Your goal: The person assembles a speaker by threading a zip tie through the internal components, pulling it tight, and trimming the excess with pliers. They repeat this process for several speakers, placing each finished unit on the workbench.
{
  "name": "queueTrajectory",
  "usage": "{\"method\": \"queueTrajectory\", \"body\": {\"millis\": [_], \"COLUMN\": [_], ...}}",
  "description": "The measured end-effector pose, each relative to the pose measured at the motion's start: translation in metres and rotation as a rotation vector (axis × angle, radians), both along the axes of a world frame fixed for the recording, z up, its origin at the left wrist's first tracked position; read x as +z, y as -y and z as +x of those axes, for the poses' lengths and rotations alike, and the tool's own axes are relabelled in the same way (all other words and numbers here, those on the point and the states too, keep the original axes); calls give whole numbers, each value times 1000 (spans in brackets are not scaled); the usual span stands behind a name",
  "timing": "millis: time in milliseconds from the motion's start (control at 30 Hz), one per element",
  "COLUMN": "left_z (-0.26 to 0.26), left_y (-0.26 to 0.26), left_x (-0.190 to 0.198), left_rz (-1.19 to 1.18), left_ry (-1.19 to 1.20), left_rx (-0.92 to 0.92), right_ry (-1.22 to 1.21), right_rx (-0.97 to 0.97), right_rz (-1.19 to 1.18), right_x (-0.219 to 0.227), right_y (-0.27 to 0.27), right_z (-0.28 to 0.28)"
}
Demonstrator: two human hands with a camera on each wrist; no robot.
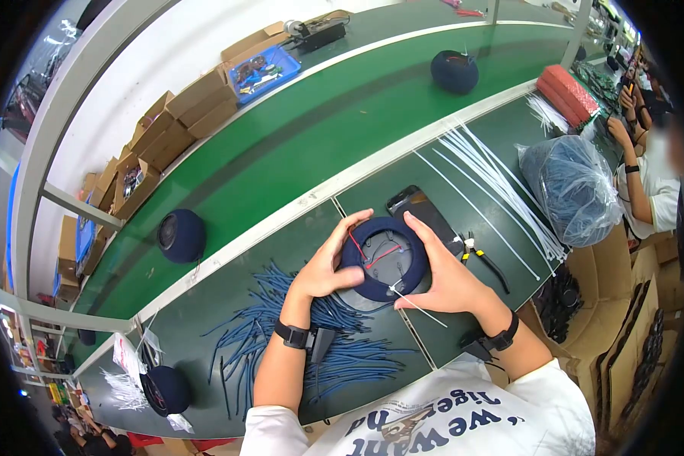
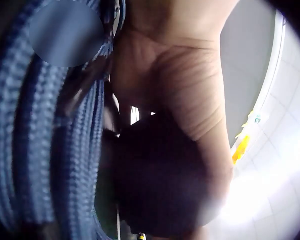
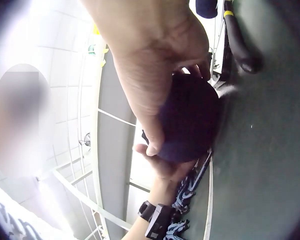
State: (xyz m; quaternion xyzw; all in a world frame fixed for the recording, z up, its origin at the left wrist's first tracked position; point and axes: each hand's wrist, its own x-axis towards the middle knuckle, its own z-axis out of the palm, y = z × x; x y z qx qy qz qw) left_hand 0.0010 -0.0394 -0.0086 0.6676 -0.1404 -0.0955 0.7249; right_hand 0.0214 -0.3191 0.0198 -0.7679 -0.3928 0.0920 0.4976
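A round navy fabric-covered shell (image 1: 384, 287) is held bottom-up over the bench, showing a grey inner plate (image 1: 384, 254) with red wires (image 1: 380, 254). A white cable tie (image 1: 419, 308) sticks out of its near rim. My left hand (image 1: 328, 262) grips its left side with the thumb under the rim. My right hand (image 1: 442, 275) cups the right side, fingers over the top edge. In the right wrist view my right hand (image 3: 155, 75) wraps the dark shell (image 3: 190, 120), and my left hand's thumb (image 3: 162, 167) shows below it. The left wrist view shows my palm (image 2: 180, 85) against the dark shell (image 2: 160, 185).
Several blue braided cables (image 1: 311, 346) lie under my left forearm. A black slab (image 1: 418, 207), cutters (image 1: 482, 258) and long white cable ties (image 1: 494, 178) lie beyond my right hand. A plastic bag (image 1: 574, 190) is at right. More navy shells (image 1: 181, 235) (image 1: 454, 72) stand on the green belt.
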Motion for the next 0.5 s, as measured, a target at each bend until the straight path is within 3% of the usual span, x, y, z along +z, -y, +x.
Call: {"method": "queueTrajectory", "body": {"millis": [100,200,333,500], "left_z": [-5,-7,-10,-12], "left_y": [4,10,18,15], "left_x": [4,2,1,7], "left_rz": [124,195,182,208], "left_ry": [94,131,103,160], "left_rx": [32,83,147,197], "right_ry": [-419,-172,-81,-316], "right_rx": [38,-36,-218,-167], "right_rz": [295,95,76,260], "right_x": [-16,-6,-14,-21], "right_y": [4,-6,-27,-23], "right_z": [5,1,-9,4]}}
